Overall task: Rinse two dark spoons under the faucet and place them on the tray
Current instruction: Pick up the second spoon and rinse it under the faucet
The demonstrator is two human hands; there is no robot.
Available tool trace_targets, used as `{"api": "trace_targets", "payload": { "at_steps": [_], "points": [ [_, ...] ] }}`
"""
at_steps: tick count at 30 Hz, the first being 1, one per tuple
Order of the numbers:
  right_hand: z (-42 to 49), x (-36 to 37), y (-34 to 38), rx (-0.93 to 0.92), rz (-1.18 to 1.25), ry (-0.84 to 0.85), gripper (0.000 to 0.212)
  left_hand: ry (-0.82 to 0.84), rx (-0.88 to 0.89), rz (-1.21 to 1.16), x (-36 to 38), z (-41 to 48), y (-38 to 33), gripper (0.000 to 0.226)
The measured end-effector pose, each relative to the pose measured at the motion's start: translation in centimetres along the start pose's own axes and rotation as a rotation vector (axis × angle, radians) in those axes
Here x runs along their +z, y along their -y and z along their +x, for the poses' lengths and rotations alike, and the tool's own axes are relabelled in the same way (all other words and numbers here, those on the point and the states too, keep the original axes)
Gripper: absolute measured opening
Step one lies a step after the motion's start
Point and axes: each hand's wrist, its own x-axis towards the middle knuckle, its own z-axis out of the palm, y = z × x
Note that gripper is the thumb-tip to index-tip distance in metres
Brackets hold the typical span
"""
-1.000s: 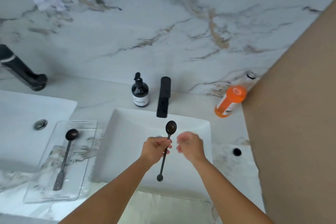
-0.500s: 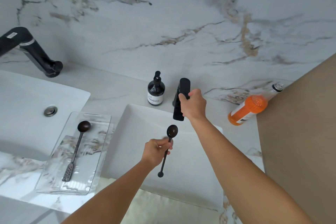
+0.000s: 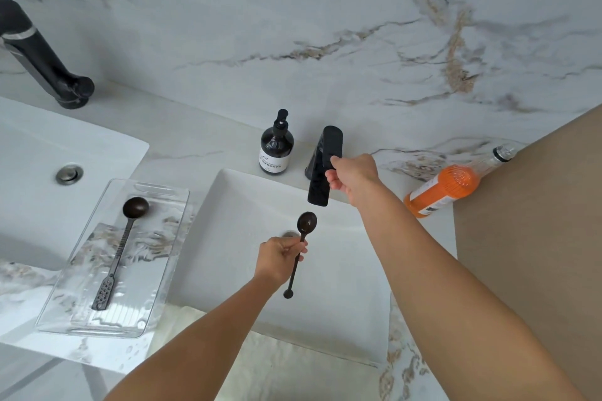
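My left hand grips a dark spoon by its thin handle, bowl up, over the white sink just below the black faucet spout. My right hand holds the faucet's flat lever from the right side. No water stream is visible. A second dark spoon lies lengthwise on the clear tray left of the sink, bowl toward the wall.
A dark soap pump bottle stands behind the sink, left of the faucet. An orange bottle lies on the counter at right beside a tan panel. A second sink and black faucet are at far left.
My right hand rose from beside the spoon to the faucet lever and stays on it. My left hand keeps the spoon under the spout. The view shifted slightly right.
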Motion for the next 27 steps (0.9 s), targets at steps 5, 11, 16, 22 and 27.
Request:
{"api": "trace_targets", "payload": {
  "at_steps": [5,11,16,22,27],
  "points": [
    [0.3,-0.2,1.4,-0.008,0.081,-0.007,0.024,-0.001,-0.01,-0.008,0.1,0.3,-0.3,0.018],
    [0.0,-0.6,1.1,-0.025,0.17,0.056,0.016,-0.005,-0.044,-0.015,0.1,0.3,0.1,0.016],
    [0.8,-1.3,-2.3,-0.002,0.235,-0.044,0.013,-0.011,-0.037,-0.01,-0.2,0.5,-0.1,0.018],
    [1.3,-1.3,-9.3,0.141,0.109,0.111,0.014,0.013,-0.055,-0.057,0.4,1.0,-1.1,0.015],
    [0.7,-0.6,-11.5,0.181,0.174,0.326,0.011,0.025,-0.025,-0.001,0.8,1.4,-1.4,0.015]
  ]
}}
